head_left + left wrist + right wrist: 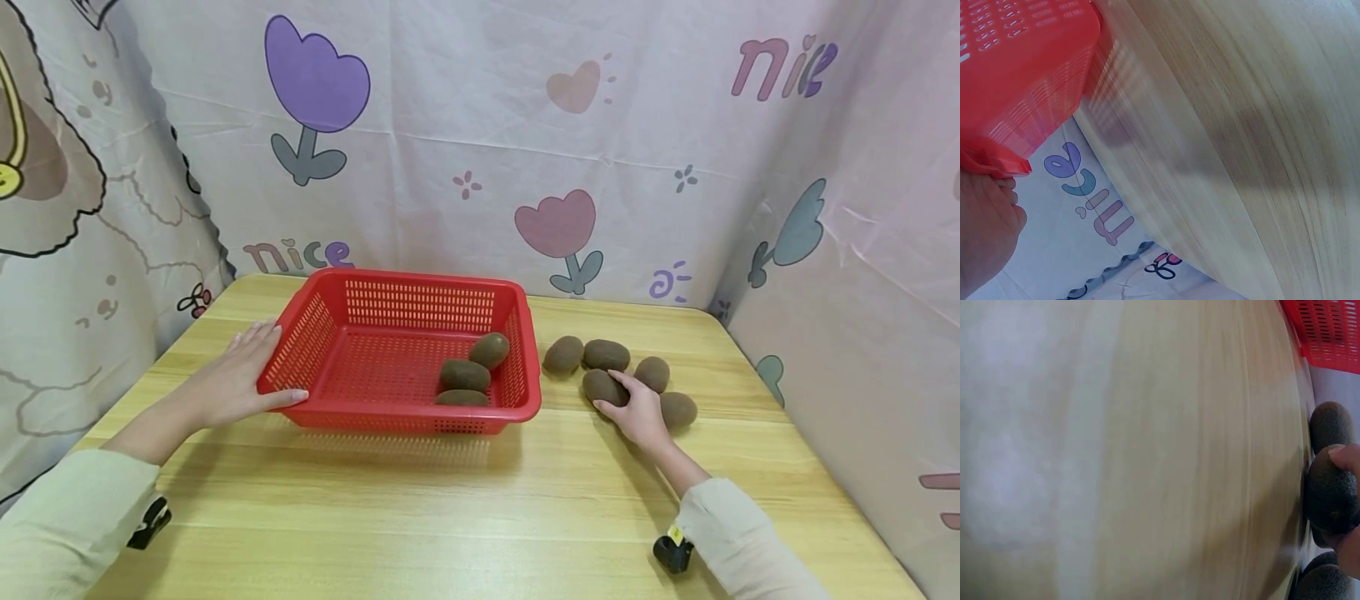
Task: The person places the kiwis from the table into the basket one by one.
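Note:
A red plastic basket with slotted walls stands on the table, with several brown kiwis lying at its right end. At the basket's near left corner, my left hand grips the rim, its thumb along the front edge and its fingers by the left side. Several loose kiwis form a group to the right of the basket. Among them my right hand holds a kiwi between thumb and fingers. The right wrist view shows the thumb on this kiwi, beside another kiwi.
The light wooden table ends at a patterned cloth hung behind it and along both sides. A small black device sits at my right wrist and another at my left.

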Demonstrator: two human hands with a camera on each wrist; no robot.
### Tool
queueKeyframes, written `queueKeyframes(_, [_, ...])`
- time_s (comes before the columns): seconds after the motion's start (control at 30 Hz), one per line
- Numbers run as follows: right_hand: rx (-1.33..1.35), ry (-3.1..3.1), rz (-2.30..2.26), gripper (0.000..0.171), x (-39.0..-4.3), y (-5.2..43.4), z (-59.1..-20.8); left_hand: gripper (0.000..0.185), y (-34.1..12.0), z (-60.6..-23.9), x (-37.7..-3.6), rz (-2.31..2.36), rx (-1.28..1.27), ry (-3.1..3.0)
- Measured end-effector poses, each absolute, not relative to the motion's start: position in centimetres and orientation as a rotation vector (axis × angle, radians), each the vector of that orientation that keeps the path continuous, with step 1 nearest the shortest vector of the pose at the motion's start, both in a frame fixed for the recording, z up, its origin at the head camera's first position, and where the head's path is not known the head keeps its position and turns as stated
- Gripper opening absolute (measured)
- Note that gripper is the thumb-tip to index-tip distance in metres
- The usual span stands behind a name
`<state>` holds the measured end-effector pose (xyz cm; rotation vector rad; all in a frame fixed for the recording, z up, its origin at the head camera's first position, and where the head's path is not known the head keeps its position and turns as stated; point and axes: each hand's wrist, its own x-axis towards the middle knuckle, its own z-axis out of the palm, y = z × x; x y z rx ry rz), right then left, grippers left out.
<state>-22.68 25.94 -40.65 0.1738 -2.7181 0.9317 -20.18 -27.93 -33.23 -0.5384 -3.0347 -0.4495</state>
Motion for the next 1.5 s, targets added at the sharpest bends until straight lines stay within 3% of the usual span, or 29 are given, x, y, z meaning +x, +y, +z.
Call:
queueKeyframes(0.67, [0.171, -2.66, 0.967, 0.053, -22.1, 24.4, -37.9, 0.106, -27.8, -33.3, -20.4, -0.445, -0.547, -3.03])
queueKeyframes(1.5, [0.459, -2.51, 1.055, 0.053, -22.4, 19.7, -31.7, 0.107, -28.0, -33.2, -20.3, -0.413, -0.543, -3.045])
